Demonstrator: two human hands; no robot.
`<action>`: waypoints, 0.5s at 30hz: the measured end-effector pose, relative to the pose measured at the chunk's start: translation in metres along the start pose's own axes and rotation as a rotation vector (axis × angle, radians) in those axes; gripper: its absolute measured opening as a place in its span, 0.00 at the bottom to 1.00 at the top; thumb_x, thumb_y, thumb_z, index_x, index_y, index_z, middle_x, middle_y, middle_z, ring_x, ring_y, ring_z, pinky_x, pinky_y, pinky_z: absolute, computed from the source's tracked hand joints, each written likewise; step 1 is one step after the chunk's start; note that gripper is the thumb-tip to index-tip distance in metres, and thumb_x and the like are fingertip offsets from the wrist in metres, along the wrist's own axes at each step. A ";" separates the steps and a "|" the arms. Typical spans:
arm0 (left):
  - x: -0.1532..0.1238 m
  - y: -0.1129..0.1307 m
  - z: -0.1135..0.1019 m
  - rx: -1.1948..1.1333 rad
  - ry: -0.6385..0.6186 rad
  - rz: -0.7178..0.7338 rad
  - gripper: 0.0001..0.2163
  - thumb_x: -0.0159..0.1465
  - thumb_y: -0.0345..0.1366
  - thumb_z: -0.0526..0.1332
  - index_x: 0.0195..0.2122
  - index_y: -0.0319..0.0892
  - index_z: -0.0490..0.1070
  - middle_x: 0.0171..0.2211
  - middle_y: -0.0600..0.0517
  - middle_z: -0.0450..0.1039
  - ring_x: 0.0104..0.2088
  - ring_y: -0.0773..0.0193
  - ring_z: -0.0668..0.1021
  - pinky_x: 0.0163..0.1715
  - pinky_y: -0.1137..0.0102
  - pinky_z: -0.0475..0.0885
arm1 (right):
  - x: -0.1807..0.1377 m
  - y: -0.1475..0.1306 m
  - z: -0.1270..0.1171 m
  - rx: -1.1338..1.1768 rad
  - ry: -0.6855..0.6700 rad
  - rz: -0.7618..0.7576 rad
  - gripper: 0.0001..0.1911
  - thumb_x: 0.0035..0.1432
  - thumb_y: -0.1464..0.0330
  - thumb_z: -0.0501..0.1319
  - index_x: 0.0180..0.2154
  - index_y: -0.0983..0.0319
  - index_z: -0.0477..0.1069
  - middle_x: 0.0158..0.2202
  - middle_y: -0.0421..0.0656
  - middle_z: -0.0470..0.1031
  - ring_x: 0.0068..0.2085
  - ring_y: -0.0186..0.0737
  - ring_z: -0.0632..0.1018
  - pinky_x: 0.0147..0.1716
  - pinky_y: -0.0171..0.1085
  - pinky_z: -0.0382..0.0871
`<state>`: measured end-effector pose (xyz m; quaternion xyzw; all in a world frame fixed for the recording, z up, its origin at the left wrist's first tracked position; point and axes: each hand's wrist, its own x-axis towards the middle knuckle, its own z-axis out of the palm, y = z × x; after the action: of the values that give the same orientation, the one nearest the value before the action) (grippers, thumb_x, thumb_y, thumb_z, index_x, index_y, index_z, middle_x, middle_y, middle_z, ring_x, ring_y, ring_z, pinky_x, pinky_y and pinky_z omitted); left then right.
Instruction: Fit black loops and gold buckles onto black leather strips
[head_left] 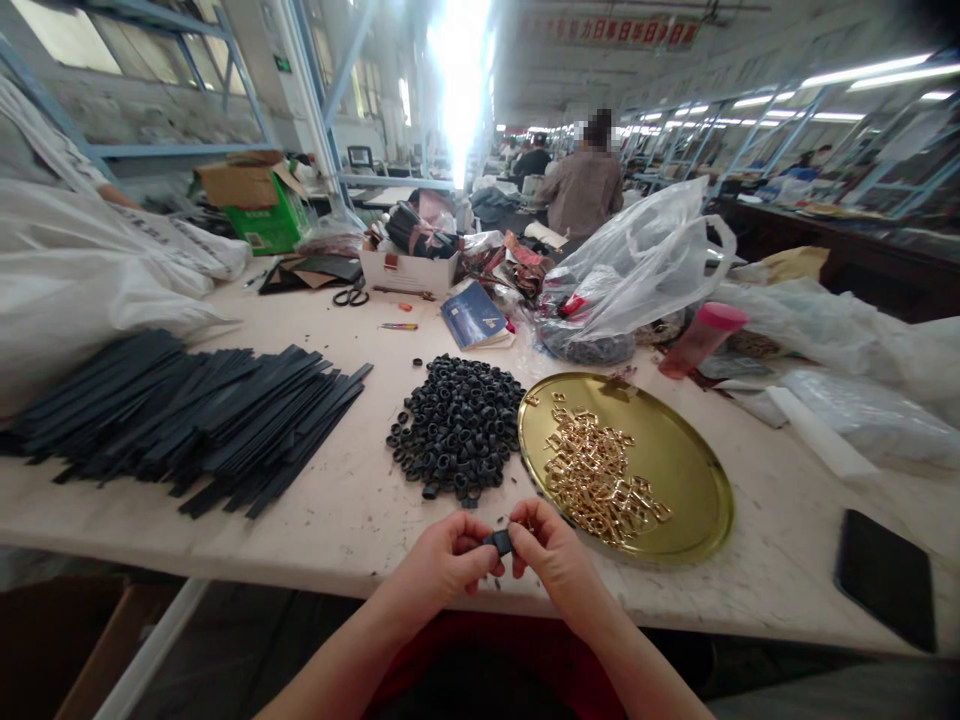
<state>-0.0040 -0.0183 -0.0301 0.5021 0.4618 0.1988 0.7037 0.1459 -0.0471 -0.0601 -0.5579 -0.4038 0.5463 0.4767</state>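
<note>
Left hand (439, 560) and right hand (553, 558) are pinching a small, dark, band-shaped piece (499, 542) at the pale table's (322, 540) near edge, their fingers partly hiding its ends. Beyond, small black loops (466, 430) are lying heaped beside a round, gold-coloured tray (694, 480), whose shiny gold fittings (596, 468) are overlapping indistinctly. Toward the left edge, a white plastic sack (67, 275), cut off by the view, is resting.

Lit by tubes (866, 72) at upper right; braced with blue frames (184, 150); hung with a red banner (634, 32); pierced by windows (71, 30) at upper left.
</note>
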 end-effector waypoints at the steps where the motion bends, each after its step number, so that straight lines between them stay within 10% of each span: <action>1: -0.001 0.000 0.000 -0.029 -0.005 -0.009 0.12 0.50 0.38 0.61 0.30 0.37 0.64 0.24 0.52 0.73 0.22 0.71 0.69 0.22 0.76 0.62 | 0.001 0.001 -0.001 -0.055 0.000 -0.019 0.11 0.48 0.60 0.58 0.29 0.61 0.61 0.19 0.32 0.62 0.18 0.28 0.65 0.19 0.30 0.58; 15: 0.000 -0.010 0.001 0.106 -0.081 -0.035 0.06 0.48 0.32 0.59 0.27 0.36 0.68 0.18 0.57 0.69 0.20 0.70 0.69 0.23 0.75 0.61 | -0.013 -0.013 -0.018 -0.676 -0.293 -0.270 0.04 0.51 0.74 0.55 0.26 0.61 0.66 0.25 0.37 0.67 0.29 0.33 0.67 0.27 0.31 0.58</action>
<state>-0.0050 -0.0233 -0.0389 0.5382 0.4516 0.1411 0.6975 0.1633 -0.0586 -0.0456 -0.5415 -0.6945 0.3885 0.2710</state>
